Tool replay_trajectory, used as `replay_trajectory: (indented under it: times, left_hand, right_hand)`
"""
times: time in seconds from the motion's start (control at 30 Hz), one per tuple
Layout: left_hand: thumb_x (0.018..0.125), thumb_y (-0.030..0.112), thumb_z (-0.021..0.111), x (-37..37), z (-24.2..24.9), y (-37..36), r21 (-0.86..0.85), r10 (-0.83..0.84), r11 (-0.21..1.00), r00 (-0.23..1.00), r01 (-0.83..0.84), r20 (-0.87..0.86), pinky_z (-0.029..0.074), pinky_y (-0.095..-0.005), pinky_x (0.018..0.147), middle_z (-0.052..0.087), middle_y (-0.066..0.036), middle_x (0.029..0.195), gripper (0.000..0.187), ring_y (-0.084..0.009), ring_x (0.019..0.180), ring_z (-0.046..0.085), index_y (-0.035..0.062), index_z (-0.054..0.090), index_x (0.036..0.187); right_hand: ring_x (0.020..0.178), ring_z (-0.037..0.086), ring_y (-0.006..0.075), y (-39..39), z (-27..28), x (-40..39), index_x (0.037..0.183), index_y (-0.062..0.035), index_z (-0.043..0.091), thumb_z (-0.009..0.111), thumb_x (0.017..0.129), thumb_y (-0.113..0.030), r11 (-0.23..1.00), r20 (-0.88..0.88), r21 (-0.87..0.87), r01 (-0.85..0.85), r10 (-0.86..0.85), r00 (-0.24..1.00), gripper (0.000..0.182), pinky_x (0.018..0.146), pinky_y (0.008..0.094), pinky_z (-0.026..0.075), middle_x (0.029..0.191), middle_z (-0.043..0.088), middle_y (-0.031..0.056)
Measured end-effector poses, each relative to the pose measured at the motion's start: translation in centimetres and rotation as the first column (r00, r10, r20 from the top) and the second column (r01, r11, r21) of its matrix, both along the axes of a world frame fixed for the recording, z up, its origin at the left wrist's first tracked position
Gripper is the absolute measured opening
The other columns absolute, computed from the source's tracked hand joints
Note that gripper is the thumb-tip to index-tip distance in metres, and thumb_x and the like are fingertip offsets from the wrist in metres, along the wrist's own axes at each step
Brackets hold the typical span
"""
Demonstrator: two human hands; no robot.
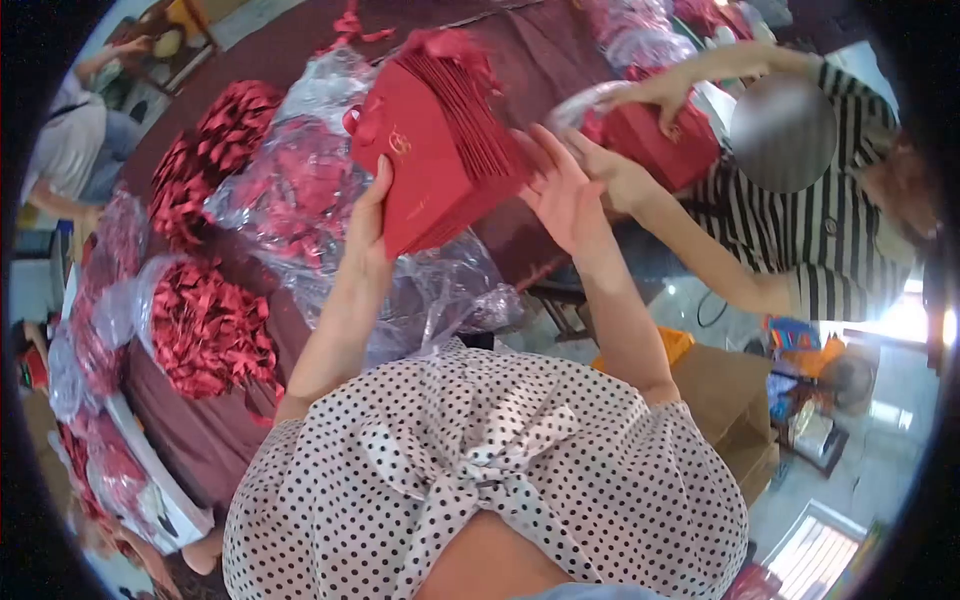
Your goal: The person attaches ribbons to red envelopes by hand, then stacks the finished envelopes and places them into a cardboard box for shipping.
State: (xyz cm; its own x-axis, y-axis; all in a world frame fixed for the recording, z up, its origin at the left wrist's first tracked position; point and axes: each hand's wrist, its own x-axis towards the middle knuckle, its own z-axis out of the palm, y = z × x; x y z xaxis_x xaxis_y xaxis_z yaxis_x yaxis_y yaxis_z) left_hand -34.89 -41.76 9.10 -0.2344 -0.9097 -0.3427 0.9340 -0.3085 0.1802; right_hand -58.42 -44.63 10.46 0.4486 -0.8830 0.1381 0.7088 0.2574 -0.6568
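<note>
A thick stack of red paper gift bags (430,185) with a gold emblem and red ribbon is held up in front of me over the table. My left hand (374,208) grips its left side, thumb across the front bag. At the stack's right edge, my right hand (562,195) has its fingers apart and stretched out, fingertips close to the bags. A co-worker's hand (612,170) overlaps the area right behind my right hand. Beneath the stack lies a crumpled clear plastic bag (430,290).
A person in a striped shirt (800,230) holds another stack of red bags (665,140) on the right. Bundles of red ribbon (210,325) and plastic-wrapped red pieces (295,185) cover the left of the dark red tablecloth (165,415). A cardboard box (725,410) stands by my right side.
</note>
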Motion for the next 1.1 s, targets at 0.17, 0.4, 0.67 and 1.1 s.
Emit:
replay_trajectory:
  times: [0.17,0.4,0.67,1.1]
  left_hand:
    - [0.082,0.034,0.06,-0.3,0.1,-0.8,-0.131,0.148,0.978,0.984,-0.16,-0.097,0.043,-0.0448,0.092,0.055,-0.013,0.117,0.051,-0.028,0.106,0.054,0.0029,0.046,0.12]
    - [0.081,0.049,0.056,-3.2,1.6,-1.4,-0.135,0.168,0.978,0.985,-0.162,0.036,0.045,-0.0405,0.09,0.057,-0.01,0.114,0.059,-0.0267,0.101,0.056,0.005,0.048,0.12]
    - [0.084,0.05,0.049,-2.8,2.3,-0.6,-0.343,0.218,0.923,0.971,-0.173,0.097,0.044,-0.0384,0.09,0.057,-0.01,0.114,0.058,-0.0252,0.101,0.056,0.0052,0.049,0.12]
    - [0.088,0.034,0.051,-2.8,1.4,0.0,-0.326,0.196,0.905,0.947,-0.274,-0.254,0.04,-0.0395,0.096,0.053,-0.01,0.119,0.046,-0.0236,0.109,0.051,0.0064,0.046,0.124]
  right_hand:
    - [0.129,0.028,0.0264,3.9,-3.8,6.5,0.14,-0.0039,0.003,0.089,0.043,-0.03,0.907,-0.594,-0.42,0.041,-0.309,0.742,0.132,0.104,0.0382,0.023,0.142,0.022,0.0141]
    - [0.109,0.048,0.0221,3.9,0.2,12.9,0.128,0.0,0.025,0.078,0.06,-0.007,0.777,-0.366,-0.391,0.494,-0.623,0.691,0.086,0.094,0.0347,0.039,0.119,0.046,0.014]
    - [0.113,0.048,0.0303,3.9,3.1,12.7,0.132,0.0037,0.017,0.08,0.062,-0.017,0.304,-0.118,-0.881,0.361,-0.882,0.455,0.097,0.094,0.0402,0.04,0.126,0.04,0.026]
    - [0.115,0.044,0.0242,3.6,5.3,12.6,0.13,0.0014,0.023,0.081,0.062,-0.019,0.501,-0.166,-0.768,0.399,-0.758,0.631,0.092,0.098,0.0349,0.034,0.124,0.042,0.0159]
